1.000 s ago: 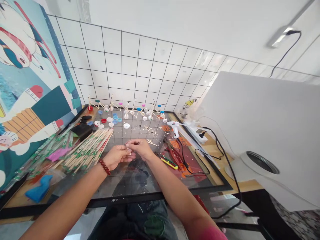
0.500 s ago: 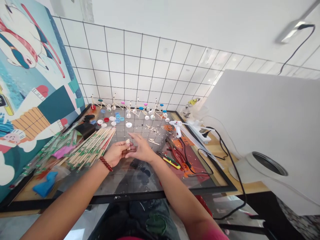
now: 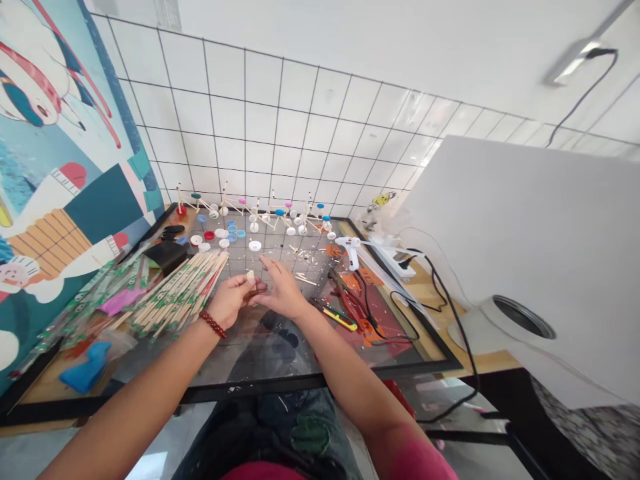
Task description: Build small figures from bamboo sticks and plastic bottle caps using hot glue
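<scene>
Short pale wooden sticks (image 3: 251, 275) stand up in a small bunch between the fingers of my left hand (image 3: 234, 299), which is closed on them. A red bead bracelet (image 3: 213, 325) circles that wrist. My right hand (image 3: 283, 291) is right beside it, its fingers spread and the thumb reaching toward the left fingertips. Whether the right thumb touches the sticks cannot be made out. Just beyond the hands lies a white bottle cap (image 3: 255, 246). Left of them is a pile of wrapped chopsticks (image 3: 183, 293).
Small stick-and-cap models (image 3: 280, 213) line the back of the glass tabletop. To the right lie a white glue gun (image 3: 351, 248), red-handled pliers (image 3: 350, 300) and a yellow utility knife (image 3: 340, 319). Loose caps (image 3: 233, 233) and wood scraps (image 3: 305, 253) are scattered about. A black cord (image 3: 465, 333) hangs over the right edge.
The view has shifted slightly. My left hand still grips the short sticks, which now show less above the fingers. My right hand stays spread beside it.
</scene>
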Motion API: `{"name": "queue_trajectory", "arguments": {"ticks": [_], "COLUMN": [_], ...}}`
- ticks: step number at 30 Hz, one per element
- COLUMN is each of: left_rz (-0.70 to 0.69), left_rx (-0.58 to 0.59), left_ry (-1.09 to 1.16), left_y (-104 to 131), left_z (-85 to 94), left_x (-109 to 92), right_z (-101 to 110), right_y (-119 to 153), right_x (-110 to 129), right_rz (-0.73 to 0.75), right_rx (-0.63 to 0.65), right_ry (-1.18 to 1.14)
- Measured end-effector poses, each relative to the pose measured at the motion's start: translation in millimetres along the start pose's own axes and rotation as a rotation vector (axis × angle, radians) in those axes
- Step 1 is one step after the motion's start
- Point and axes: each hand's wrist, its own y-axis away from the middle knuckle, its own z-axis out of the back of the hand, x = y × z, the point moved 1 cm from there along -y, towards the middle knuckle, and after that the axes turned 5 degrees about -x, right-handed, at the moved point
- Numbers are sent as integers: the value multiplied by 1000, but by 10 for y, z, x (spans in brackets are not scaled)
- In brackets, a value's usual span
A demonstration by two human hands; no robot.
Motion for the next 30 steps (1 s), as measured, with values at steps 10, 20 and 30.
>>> {"name": "queue_trajectory", "arguments": {"ticks": [10,20,30], "left_rz": [-39,-24,-8], "left_rx": [-11,8,18], "left_ry": [32,4,24], "left_y": [-15,-68,-22], "left_z": [-7,16,-5], "left_x": [-53,26,13], "right_z": [1243,1647,1469], "right_y": [422,849,915], "right_x": [-612,-482,-525], "right_rz": [-463,-695,-657], "right_rx": [-234,142,338], "right_ry": [162,590,805]}}
